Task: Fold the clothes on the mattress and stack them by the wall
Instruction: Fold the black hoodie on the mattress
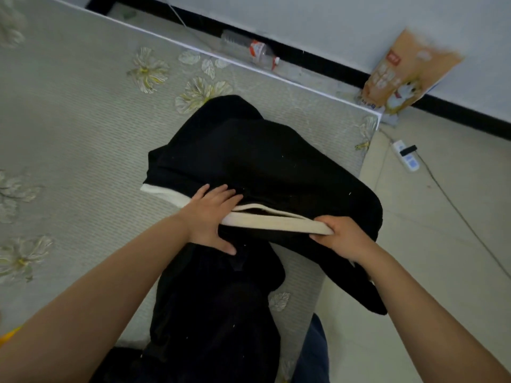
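Observation:
A black garment with a cream waistband (262, 167) lies bunched near the right edge of the grey flowered mattress (83, 134). My left hand (213, 219) rests on the garment with fingers spread, touching the cream band's left end. My right hand (343, 239) pinches the band's right end, thumb over it. More black cloth (215, 308) lies below my hands, toward me. Part of the garment hangs past the mattress edge on the right.
Between the mattress and the white wall (331, 23) a plastic bottle (251, 49) lies on the floor. An orange printed bag (403, 76) leans on the wall. A white power strip (406, 158) with its cable lies on the tiled floor at right.

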A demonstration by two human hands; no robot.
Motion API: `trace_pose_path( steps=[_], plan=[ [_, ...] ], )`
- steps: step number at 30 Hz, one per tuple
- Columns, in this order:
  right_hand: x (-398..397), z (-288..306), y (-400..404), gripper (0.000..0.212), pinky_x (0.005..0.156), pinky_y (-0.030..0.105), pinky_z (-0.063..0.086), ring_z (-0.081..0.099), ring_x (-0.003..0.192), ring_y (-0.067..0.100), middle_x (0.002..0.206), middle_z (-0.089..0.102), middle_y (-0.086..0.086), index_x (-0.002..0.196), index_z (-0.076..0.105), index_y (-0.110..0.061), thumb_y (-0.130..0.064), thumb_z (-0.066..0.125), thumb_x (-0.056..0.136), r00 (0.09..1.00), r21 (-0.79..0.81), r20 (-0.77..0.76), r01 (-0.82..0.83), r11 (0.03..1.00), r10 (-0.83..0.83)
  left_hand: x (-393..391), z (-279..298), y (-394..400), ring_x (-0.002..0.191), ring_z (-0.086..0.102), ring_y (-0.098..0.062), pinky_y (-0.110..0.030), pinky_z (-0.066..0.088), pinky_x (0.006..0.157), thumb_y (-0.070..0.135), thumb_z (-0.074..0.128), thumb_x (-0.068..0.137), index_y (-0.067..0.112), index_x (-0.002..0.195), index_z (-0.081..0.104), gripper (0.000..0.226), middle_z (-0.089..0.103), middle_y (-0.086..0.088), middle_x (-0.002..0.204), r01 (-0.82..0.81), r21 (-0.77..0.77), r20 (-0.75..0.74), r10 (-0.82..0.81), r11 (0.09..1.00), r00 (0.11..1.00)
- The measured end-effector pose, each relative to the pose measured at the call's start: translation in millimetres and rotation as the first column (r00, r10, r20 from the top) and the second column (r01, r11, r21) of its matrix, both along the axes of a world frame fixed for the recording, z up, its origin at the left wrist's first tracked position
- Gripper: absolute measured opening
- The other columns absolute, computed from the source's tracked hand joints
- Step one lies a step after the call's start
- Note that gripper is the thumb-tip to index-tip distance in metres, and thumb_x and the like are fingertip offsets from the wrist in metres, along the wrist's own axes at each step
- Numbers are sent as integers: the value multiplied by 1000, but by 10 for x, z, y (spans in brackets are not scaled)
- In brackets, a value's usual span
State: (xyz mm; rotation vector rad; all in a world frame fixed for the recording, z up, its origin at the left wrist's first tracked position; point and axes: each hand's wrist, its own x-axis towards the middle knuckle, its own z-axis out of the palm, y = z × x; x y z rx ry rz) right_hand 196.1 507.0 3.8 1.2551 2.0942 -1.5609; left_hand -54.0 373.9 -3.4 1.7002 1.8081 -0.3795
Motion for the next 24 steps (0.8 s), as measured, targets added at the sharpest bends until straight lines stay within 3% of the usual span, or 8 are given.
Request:
trace_pose_path(
  steps=[4,10,13,15,16,19,22,24],
  plan=[
    [54,54,69,15,62,9,40,56,78,9,84,61,-2,99,66,-14,-12,63,84,999,107,-11,-43,993,45,220,-70,267,142,2,-20,-43,-5,113,56,60,75,19,147,7,96,12,-1,154,-2,82,-29,4,997,1000],
    [127,77,53,25,74,23,42,60,91,17,102,65,5,110,60,-14,-23,59,87,961,302,125,-274,913,247,200,-178,338,142,8,-12,-30,1,114,16,46,90,21,144,22,59,17,2,154,8,121,-80,1,993,997],
    [70,-18,-286,81,107,36,28,41,128,27,140,42,9,140,32,-15,-47,68,74,912,490,313,-395,777,267,255,-150,407,137,27,-16,-27,19,111,6,46,89,17,140,32,54,33,-4,148,-85,102,-13,86,991,996],
    [-58,-59,-591,121,102,55,31,44,126,37,138,44,21,138,35,-8,-62,80,39,879,543,414,-446,711,236,297,-123,474,127,41,-18,-29,34,104,7,46,89,16,137,36,50,42,-6,140,-72,116,-36,77,991,996],
    [-119,-99,-701,127,94,59,37,50,119,39,131,51,24,133,41,-7,-62,83,26,890,585,411,-425,691,199,316,-110,496,125,44,-19,-30,37,102,7,46,89,15,137,37,49,44,-6,139,-62,127,-45,68,990,997],
    [-219,-214,-678,107,89,63,38,53,115,42,126,53,27,129,50,-6,-40,90,36,941,628,339,-243,739,22,365,-91,488,135,31,-19,-27,24,110,2,44,90,14,144,22,60,31,-8,148,-19,146,-108,35,989,993],
    [-166,-304,-438,85,112,50,18,27,137,35,148,28,20,145,17,-7,-20,68,79,933,584,359,-207,785,-21,446,-37,388,142,13,-16,-24,4,114,2,39,92,11,147,5,65,13,-6,155,62,181,-189,-27,981,982],
    [-88,-313,-355,64,106,39,31,40,129,33,139,42,19,140,30,-3,-8,58,82,957,540,285,-200,818,45,518,-5,327,141,20,-19,-26,9,114,2,45,89,4,145,13,64,19,-13,152,98,291,-219,-33,952,975]
  ],
)
